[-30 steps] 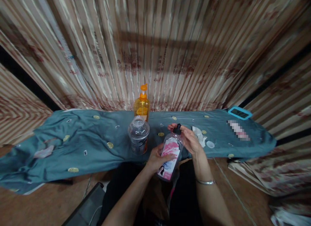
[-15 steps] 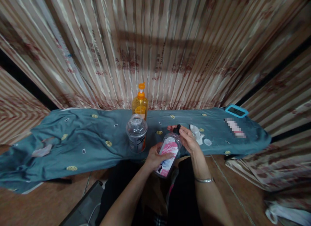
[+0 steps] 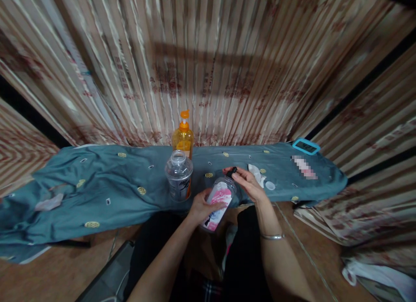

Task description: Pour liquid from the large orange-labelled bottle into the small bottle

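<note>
My left hand (image 3: 202,207) is wrapped round a clear bottle (image 3: 218,206) with a pink and white label, which I hold tilted over my lap at the table's front edge. At the bottle's top, the fingers of my right hand (image 3: 246,180) are closed on a black cap (image 3: 232,172). Whether the cap is still seated on the neck is hard to tell. Left of the bottle stands a clear open-necked plastic jar (image 3: 178,178) with a dark and orange label. Just behind the jar is a yellow pump bottle (image 3: 183,137) with an orange pump head.
A blue-green cloth (image 3: 130,206) covers the long table. White crumpled tissue (image 3: 255,172) and a small round white lid (image 3: 270,186) lie right of my hands. Farther right are a blue-framed digital clock (image 3: 306,146) and a blurred-out item (image 3: 304,167). A striped curtain (image 3: 201,68) hangs behind.
The whole view has shifted slightly, so things on the table appear a little farther left. Both hands keep their hold on the bottle and its cap.
</note>
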A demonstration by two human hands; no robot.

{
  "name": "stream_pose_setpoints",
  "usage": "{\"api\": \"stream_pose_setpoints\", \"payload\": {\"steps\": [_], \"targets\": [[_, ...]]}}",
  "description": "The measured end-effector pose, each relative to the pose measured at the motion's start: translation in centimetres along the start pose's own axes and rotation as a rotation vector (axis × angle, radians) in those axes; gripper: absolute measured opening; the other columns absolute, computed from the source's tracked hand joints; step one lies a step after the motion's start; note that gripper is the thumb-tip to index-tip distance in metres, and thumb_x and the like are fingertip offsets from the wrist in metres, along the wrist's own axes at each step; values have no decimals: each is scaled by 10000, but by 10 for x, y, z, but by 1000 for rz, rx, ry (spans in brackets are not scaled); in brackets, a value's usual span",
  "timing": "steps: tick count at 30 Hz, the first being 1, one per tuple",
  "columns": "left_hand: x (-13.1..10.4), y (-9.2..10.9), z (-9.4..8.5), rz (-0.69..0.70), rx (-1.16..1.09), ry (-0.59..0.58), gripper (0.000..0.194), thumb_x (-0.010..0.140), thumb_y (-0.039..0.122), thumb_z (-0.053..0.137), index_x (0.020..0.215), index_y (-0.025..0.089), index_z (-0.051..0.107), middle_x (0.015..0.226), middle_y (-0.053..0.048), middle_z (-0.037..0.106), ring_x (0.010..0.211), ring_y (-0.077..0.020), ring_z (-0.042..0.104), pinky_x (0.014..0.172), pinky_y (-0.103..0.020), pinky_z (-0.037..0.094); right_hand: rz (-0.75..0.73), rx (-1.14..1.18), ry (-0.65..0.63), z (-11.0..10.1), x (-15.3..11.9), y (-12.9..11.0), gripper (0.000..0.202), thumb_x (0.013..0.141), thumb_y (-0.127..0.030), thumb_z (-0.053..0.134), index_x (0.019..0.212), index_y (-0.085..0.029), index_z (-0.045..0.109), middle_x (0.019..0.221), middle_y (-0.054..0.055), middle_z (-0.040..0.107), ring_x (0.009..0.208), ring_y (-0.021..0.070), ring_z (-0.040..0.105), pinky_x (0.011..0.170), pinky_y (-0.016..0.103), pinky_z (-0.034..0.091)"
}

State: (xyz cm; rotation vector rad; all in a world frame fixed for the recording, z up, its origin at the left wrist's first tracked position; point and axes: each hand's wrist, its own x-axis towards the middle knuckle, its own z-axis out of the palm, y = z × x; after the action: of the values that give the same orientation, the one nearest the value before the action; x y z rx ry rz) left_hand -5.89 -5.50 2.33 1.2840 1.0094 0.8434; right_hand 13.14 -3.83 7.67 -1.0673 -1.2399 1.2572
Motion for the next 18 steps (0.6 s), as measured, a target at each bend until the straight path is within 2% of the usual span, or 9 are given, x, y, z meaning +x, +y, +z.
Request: {"api": "stream_pose_setpoints", "payload": {"steps": [3, 5, 14, 18], "targets": [[2, -2, -2, 26, 67, 17, 434, 567, 397, 808, 862, 124, 645, 734, -2, 625, 647, -115, 521, 574, -202, 416, -17, -41, 44, -2, 6, 5, 257, 728, -357, 747, 886, -172, 665, 930, 19, 707, 875, 168, 636, 907, 404, 438], [3, -2, -2, 30, 77, 17, 431, 563, 410, 808, 846, 128, 647, 724, -2, 622, 643, -116, 519, 573, -201, 413, -19, -54, 43, -4, 7, 7, 230, 729, -330, 749, 866, -167, 661, 904, 13, 702, 838, 159, 634, 866, 389, 458], [-2, 1, 3, -58, -85, -35, 437, 521, 399, 824, 799, 133, 617, 655, 25, 596, 576, -95, 504, 532, -196, 393, -6, -25, -35, -4, -2, 0, 326, 756, -438, 704, 969, -192, 687, 1011, 50, 725, 985, 199, 638, 971, 414, 398], [-5, 3, 5, -79, -121, -24, 439, 501, 376, 832, 794, 130, 617, 649, 27, 600, 568, -96, 511, 537, -204, 405, 5, -14, -37, -4, -3, 1, 409, 780, -459, 674, 1090, -195, 643, 1060, 63, 712, 1027, 203, 633, 990, 431, 392]]}}
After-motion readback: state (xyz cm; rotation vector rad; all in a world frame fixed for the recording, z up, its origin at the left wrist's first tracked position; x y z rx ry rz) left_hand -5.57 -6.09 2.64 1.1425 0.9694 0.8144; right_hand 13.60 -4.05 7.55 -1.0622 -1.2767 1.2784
